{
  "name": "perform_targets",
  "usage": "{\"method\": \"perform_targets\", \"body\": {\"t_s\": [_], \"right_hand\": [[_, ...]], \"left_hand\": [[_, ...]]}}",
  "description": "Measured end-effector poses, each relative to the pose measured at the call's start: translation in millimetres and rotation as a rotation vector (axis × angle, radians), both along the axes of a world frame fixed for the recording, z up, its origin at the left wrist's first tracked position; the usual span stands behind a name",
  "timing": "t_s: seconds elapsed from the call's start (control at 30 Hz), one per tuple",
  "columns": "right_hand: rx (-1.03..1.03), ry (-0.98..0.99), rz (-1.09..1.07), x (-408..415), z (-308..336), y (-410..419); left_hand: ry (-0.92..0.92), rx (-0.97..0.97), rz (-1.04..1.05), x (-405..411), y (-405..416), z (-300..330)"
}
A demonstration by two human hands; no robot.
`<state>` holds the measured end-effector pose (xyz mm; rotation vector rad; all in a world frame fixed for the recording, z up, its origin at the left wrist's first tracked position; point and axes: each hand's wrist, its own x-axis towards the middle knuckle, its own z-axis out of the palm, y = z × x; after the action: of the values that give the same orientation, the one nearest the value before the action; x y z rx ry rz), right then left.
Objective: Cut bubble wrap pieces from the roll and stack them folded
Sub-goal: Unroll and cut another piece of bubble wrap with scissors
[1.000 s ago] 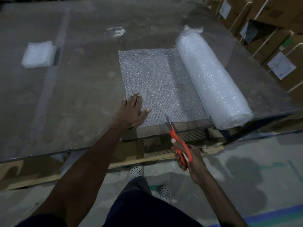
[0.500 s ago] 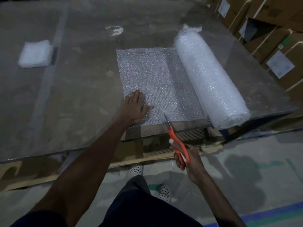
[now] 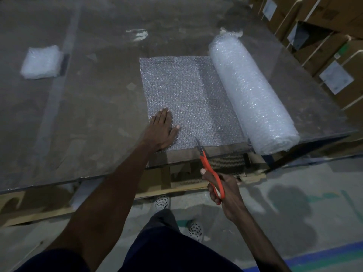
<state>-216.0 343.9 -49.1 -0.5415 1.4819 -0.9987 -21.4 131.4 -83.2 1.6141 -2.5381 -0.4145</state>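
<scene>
Table (image 3: 94, 118): big, grey-brown, glossy top, scuffed, with a pale stripe running front to back on the left. Concrete floor (image 3: 294, 209) below, with a blue line at the lower right.

Far left on the table: folded bubble wrap stack (image 3: 40, 62), well apart from everything else. A dark object sits against its right side; can't make out what it is.

Centre: unrolled bubble wrap sheet (image 3: 182, 91) lies flat, near edge just short of the table's front edge. Left hand (image 3: 162, 131) rests flat on the sheet's near-left corner, fingers straight, grip open.

Right hand (image 3: 224, 190) is off the table front, grip closed round the orange scissors (image 3: 211, 171); blade tips sit at the sheet's near edge. Can't tell how far the blades are parted.

Bubble wrap roll (image 3: 253, 95) lies along the sheet's right side, near end overhanging the table's front-right corner.

Far right: cardboard boxes (image 3: 334, 61) with white labels, cut off by the frame, text unreadable. Table left of the sheet is open.
</scene>
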Motion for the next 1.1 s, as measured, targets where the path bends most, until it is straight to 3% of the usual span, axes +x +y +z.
{"method": "perform_targets", "body": {"t_s": [1.1], "right_hand": [[-0.013, 0.041, -0.006, 6, 0, -26]], "left_hand": [[0.013, -0.017, 0.002, 3, -1, -3]]}}
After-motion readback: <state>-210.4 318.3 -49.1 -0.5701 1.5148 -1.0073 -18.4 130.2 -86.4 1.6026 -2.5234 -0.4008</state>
